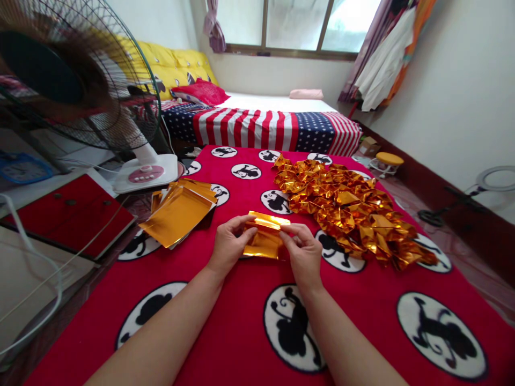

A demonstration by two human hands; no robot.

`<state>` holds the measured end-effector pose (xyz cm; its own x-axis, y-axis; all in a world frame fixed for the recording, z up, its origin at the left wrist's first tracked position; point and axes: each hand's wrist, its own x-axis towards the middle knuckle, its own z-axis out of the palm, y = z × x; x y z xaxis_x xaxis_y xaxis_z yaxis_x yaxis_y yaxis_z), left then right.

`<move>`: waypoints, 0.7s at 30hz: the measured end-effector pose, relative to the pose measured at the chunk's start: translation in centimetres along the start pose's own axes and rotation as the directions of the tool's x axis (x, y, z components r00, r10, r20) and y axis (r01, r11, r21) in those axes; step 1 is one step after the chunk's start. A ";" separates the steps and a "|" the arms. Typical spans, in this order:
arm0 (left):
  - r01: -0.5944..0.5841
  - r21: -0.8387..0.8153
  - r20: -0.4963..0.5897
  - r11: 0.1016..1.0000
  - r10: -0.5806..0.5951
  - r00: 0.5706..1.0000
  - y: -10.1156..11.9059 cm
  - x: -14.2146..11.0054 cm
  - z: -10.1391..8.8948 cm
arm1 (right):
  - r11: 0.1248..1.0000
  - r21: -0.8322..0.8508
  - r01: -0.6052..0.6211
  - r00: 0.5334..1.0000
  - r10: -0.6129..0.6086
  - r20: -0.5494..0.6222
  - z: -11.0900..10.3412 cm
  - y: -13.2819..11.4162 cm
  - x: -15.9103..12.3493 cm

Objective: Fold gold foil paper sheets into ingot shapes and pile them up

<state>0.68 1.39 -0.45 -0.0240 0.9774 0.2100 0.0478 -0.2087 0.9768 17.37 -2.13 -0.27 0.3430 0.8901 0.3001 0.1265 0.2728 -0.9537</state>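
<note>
A partly folded sheet of gold foil paper (263, 238) is held between both hands just above a red blanket (225, 321) printed with black monkeys in white circles. My left hand (229, 244) pinches the sheet's left edge, fingers closed on it. At the sheet's right edge my right hand (303, 252) pinches it too. A stack of flat gold foil sheets (177, 212) lies to the left of my hands. To the right, a heap of folded gold foil pieces (350, 209) stretches across the blanket.
A standing fan (80, 80) with a white base (147, 171) sits at the left beside a red-fronted cabinet (68, 214). A bed with a stars-and-stripes cover (265, 126) lies behind. A ring light (488, 179) and small yellow stool (388, 161) stand on the floor at right.
</note>
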 end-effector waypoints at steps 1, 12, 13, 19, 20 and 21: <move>-0.022 0.010 -0.006 1.000 0.022 1.000 0.1 0.0 0.0 | 0.999 -0.016 0.033 0.999 -0.034 -0.017 0.0 -0.2 0.1; -0.278 0.206 -0.032 0.938 0.290 0.957 0.8 0.3 -0.4 | 0.998 0.034 -0.052 0.999 0.052 -0.003 0.3 -0.7 -0.2; -0.248 0.201 -0.033 0.948 0.260 0.965 0.7 0.3 -0.4 | 0.996 0.049 -0.080 0.997 0.080 -0.001 0.3 -0.7 -0.2; -0.101 0.151 -0.044 0.983 0.108 0.993 0.3 0.1 -0.2 | 0.993 0.054 -0.106 0.994 0.107 -0.008 0.2 -0.6 0.0; -0.100 0.137 -0.042 0.986 0.106 0.993 0.2 0.1 -0.2 | 0.992 0.054 -0.117 0.993 0.117 0.005 0.1 -0.5 0.0; -0.098 0.123 -0.042 0.988 0.104 0.994 0.1 0.2 -0.2 | 0.989 0.058 -0.134 0.991 0.133 0.020 0.1 -0.5 0.0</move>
<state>0.49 1.52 -0.27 -0.0611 0.9482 0.3118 0.1723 -0.2977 0.9390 17.21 -2.20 0.23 0.3384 0.9255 0.1702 0.0248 0.1720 -0.9848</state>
